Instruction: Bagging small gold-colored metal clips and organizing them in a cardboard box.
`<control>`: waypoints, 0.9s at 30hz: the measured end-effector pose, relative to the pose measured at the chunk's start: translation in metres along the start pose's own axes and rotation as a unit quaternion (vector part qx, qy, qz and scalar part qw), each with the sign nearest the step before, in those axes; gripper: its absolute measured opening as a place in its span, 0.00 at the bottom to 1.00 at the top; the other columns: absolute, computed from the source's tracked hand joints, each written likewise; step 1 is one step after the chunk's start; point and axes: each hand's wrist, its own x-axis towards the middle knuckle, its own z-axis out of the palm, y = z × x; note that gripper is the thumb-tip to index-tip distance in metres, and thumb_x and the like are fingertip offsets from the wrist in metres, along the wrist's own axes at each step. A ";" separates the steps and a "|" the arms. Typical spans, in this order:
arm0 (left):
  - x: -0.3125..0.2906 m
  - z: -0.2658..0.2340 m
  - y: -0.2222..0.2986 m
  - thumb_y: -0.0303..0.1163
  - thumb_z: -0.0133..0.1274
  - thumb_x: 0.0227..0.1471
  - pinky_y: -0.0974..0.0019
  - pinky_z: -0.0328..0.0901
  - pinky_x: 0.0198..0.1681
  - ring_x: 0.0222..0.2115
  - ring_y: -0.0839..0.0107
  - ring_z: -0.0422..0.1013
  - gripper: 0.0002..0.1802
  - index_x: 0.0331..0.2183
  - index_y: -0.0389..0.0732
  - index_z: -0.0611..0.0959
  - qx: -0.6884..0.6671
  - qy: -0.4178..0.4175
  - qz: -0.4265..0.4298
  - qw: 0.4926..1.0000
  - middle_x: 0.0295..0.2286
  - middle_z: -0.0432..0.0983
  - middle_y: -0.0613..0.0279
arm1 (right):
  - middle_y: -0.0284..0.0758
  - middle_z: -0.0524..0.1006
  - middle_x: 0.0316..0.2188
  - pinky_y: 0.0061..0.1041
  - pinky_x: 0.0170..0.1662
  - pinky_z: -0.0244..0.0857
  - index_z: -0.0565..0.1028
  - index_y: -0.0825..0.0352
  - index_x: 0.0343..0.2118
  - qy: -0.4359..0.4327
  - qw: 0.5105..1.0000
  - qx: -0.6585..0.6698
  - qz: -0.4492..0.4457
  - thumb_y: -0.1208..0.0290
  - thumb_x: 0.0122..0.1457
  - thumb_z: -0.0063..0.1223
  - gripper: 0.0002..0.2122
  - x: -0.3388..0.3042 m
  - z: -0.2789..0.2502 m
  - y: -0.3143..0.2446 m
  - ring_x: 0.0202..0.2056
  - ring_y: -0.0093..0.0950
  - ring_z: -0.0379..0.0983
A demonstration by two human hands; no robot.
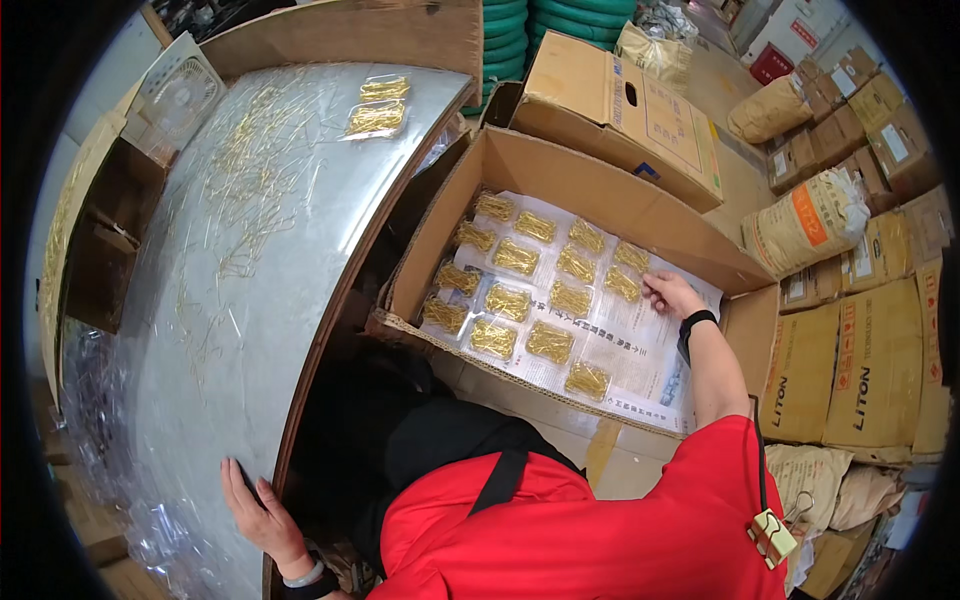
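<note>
Right hand on packet in box; left hand at table edge.

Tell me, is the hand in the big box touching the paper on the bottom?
Touching. In the head view the right hand rests fingers-down on the printed paper lining the open cardboard box, beside the nearest packet of gold pieces, with no gap visible.

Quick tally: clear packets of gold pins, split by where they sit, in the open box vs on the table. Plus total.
Packets in the open cardboard box, on the printed paper sheet: 14
Packets on the plastic-covered table: 2
Total: 16

The right hand rests on the paper beside the nearest packet; the left hand presses the table edge. Loose pins on the table are not counted.
</note>
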 end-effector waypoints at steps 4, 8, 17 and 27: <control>-0.001 0.000 -0.001 0.40 0.43 0.67 0.51 0.60 0.60 0.57 0.43 0.65 0.25 0.56 0.30 0.72 0.008 0.003 0.005 1.000 0.57 0.67 0.41 | 0.25 0.70 0.20 0.17 0.17 0.53 0.71 0.63 0.31 0.049 0.998 0.047 0.008 0.56 0.67 0.51 0.14 -0.005 -0.010 0.004 0.16 0.15 0.60; -0.006 -0.001 -0.004 0.40 0.44 0.66 0.51 0.60 0.59 0.57 0.43 0.65 0.26 0.57 0.31 0.72 0.010 -0.001 0.005 1.000 0.57 0.67 0.41 | 0.23 0.68 0.20 0.15 0.17 0.52 0.72 0.62 0.30 0.098 0.993 0.041 -0.046 0.59 0.65 0.54 0.12 -0.037 0.006 -0.033 0.18 0.13 0.61; -0.003 -0.005 0.004 0.42 0.47 0.63 0.51 0.62 0.58 0.56 0.44 0.65 0.27 0.56 0.32 0.73 -0.016 0.018 -0.008 1.000 0.55 0.69 0.43 | 0.27 0.76 0.31 0.15 0.31 0.66 0.76 0.69 0.43 -0.120 0.943 0.058 -0.303 0.67 0.66 0.53 0.10 -0.079 0.180 -0.247 0.28 0.15 0.71; -0.001 -0.006 0.005 0.45 0.48 0.63 0.50 0.64 0.56 0.55 0.42 0.67 0.28 0.52 0.29 0.75 -0.029 0.022 -0.009 0.999 0.53 0.70 0.41 | 0.29 0.73 0.17 0.19 0.18 0.49 0.78 0.67 0.24 -0.061 0.959 -0.041 -0.273 0.60 0.57 0.65 0.15 0.002 0.282 -0.375 0.15 0.17 0.58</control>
